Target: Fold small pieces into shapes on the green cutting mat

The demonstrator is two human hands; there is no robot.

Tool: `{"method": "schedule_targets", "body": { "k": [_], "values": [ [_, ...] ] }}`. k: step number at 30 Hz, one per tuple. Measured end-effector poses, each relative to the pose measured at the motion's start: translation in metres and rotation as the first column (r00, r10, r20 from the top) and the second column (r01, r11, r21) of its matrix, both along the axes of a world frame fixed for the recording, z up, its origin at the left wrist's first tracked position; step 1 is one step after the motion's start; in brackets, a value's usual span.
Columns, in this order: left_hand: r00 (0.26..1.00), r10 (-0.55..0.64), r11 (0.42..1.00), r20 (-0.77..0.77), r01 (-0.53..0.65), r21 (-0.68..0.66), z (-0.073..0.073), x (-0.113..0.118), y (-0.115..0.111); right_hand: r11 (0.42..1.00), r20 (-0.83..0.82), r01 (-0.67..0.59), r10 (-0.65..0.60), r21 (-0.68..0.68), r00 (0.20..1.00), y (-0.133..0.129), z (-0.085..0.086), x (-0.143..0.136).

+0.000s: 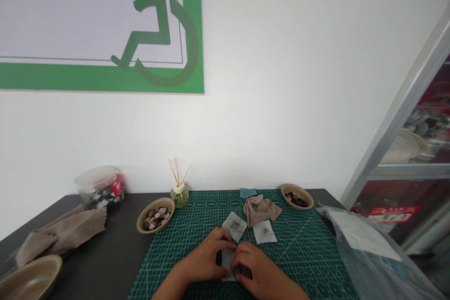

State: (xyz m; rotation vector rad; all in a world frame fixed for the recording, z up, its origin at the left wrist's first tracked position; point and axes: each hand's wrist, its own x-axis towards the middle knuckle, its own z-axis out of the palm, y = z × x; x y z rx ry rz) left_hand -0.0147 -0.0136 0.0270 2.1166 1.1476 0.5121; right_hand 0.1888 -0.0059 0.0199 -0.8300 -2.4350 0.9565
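My left hand point(207, 255) and my right hand point(251, 265) meet at the front middle of the green cutting mat point(190, 225). Between them lies a small white packet point(228, 258), its edges pinched by the fingers of both hands. Just beyond my hands are two more white packets with dark contents, one to the left point(235, 227) and one to the right point(265, 232). A crumpled brown cloth point(260, 210) sits behind these packets, with a folded blue piece point(248, 192) at the mat's back edge.
Bowls of pieces stand left point(155, 215) and back right point(297, 197). A reed diffuser point(180, 195), plastic jar point(101, 187), brown cloth point(63, 234) and another bowl point(31, 279) are leftward. A plastic bag point(379, 253) lies at the right.
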Motion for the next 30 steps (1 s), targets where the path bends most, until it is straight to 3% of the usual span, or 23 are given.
{"method": "schedule_targets", "body": {
  "k": [4,15,30],
  "values": [
    [1.000,0.001,1.000,0.002,-0.001,-0.008,0.0001,0.0001,0.0001,0.999,0.038,0.050,-0.050,0.010,0.998,0.0016,0.0040,0.0020],
    [1.000,-0.025,1.000,0.007,0.025,0.016,-0.0002,-0.0007,0.0017,0.998,0.025,-0.049,0.048,0.049,0.999,-0.0004,0.0071,0.0041],
    [0.999,-0.045,0.998,-0.021,0.046,0.043,-0.0015,-0.0011,0.0027,0.995,0.062,-0.050,0.045,0.086,0.997,0.0007,0.0079,0.0070]
  ]
}}
